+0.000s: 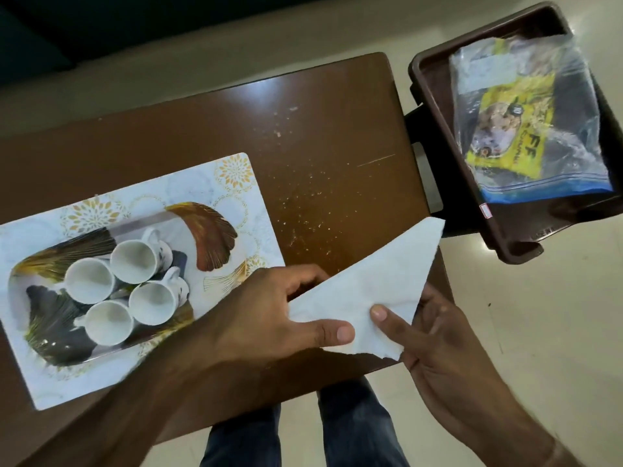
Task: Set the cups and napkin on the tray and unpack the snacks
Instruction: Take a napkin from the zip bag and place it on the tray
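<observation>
Both my hands hold a white napkin (377, 284) folded into a triangle over the table's near right corner. My left hand (269, 315) pinches its left edge, thumb on top. Its right side is gripped by my right hand (435, 338), thumb on top and fingers beneath. To the left lies a white patterned tray (236, 183) on the table, carrying several white cups (135, 264) grouped together, mouths facing me. A clear zip bag with a yellow snack packet (519, 129) inside rests in a dark brown tray (435, 106) at the upper right.
The brown wooden table (337, 146) has crumbs scattered across its middle. The dark brown tray sits on a dark stool beside the table's right edge. My legs in jeans (354, 423) stand on the pale tiled floor (556, 332) below.
</observation>
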### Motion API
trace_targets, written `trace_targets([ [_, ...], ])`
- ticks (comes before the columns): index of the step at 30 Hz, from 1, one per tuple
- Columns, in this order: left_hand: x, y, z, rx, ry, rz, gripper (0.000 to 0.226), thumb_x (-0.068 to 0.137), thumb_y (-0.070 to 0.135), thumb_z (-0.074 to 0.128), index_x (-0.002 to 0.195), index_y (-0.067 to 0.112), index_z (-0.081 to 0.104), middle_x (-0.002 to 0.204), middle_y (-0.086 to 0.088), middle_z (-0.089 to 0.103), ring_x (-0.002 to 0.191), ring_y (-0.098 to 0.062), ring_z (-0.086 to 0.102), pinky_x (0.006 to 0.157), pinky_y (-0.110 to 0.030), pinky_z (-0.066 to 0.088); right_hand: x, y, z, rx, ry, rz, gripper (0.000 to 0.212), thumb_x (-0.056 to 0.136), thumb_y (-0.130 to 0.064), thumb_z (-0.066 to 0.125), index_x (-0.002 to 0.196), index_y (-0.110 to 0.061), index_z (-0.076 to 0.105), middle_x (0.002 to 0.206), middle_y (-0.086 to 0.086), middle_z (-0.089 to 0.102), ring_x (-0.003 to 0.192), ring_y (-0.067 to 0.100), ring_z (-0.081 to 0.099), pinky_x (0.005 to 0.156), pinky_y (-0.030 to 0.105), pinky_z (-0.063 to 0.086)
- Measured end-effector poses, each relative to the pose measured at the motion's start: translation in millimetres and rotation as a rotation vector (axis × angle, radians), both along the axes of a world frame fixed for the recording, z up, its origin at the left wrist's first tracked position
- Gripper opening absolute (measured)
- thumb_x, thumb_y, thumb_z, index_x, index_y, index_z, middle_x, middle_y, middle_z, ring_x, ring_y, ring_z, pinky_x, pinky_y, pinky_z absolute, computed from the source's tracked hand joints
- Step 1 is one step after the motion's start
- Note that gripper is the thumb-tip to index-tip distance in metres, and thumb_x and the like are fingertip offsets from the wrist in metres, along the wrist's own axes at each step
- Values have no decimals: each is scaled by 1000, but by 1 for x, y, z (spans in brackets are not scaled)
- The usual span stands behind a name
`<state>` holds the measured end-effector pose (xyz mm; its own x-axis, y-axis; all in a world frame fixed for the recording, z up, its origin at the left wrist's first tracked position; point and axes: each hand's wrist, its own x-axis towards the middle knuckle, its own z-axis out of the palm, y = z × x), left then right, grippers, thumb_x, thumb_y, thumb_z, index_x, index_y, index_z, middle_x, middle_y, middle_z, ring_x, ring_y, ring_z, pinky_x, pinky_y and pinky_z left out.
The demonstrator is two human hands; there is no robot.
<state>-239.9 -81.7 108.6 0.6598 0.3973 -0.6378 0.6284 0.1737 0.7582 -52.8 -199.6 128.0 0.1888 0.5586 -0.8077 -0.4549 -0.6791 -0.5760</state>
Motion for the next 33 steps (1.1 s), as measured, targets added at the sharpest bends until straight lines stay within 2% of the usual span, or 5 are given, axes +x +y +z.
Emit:
trace_targets([
  [3,-8,0,-1,2,-12,-74,15,83,54,72,83,41,64,73,27,64,69,1,63,54,-14,43,-6,6,4,-77,-44,147,81,53,-36,88,125,-40,52,120,-11,69,107,15,71,74,35,63],
  [8,-29,-9,-4,173,67,-323,20,93,50,59,101,33,64,81,20,53,79,-6,56,63,-20,37,1,52,23,457,-1144,1138,127,53,-55,91,152,-42,13,167,-6,9,155,24,12,117,62,20],
  [14,-47,-39,-19,258,41,-224,19,95,44,59,111,37,63,108,4,68,85,-7,59,66,-18,38,-45,91,-12,390,-664,2080,71,80,-62,68,137,-29,42,113,-4,70,104,14,65,95,31,41],
  [23,-116,-95,-87,-222,-14,890,34,75,74,63,101,54,72,104,21,73,99,-3,70,74,-23,59,-60,116,-82,81,-77,1400,24,89,-37,72,108,-22,76,101,-10,79,89,17,76,72,32,63],
  [33,-124,-96,-120,-181,66,1694,12,86,20,79,94,26,73,86,10,78,73,-22,77,56,-33,62,-130,133,-141,163,-695,973,35,83,-39,78,102,-11,66,94,0,73,81,19,70,62,30,57],
])
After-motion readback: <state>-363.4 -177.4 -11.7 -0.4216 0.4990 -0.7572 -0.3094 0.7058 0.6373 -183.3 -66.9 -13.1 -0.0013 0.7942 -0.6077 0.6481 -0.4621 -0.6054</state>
